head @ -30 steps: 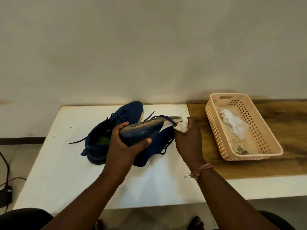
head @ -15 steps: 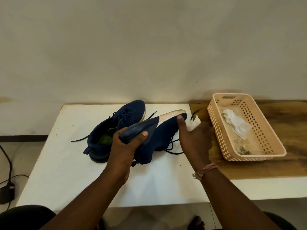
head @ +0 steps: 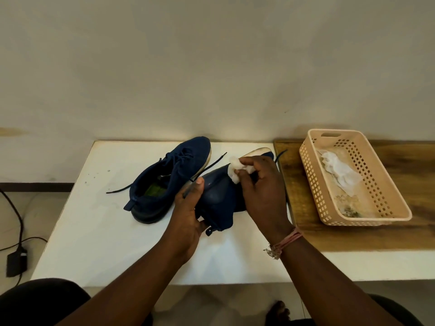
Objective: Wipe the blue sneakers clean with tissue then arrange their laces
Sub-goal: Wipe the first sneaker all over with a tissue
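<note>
Since a second ago I've brought my right hand off the toe end and back over the sole of the held sneaker, pressing the wadded tissue mid-sole. My left hand has tipped the shoe, its sole now facing me.

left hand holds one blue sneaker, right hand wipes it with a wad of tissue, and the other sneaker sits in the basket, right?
Not quite. The head view shows the other sneaker on the white table, not in the basket, which holds only crumpled tissue. The rest stands: the left hand holds one sneaker while the right hand wipes it with a tissue wad.
</note>
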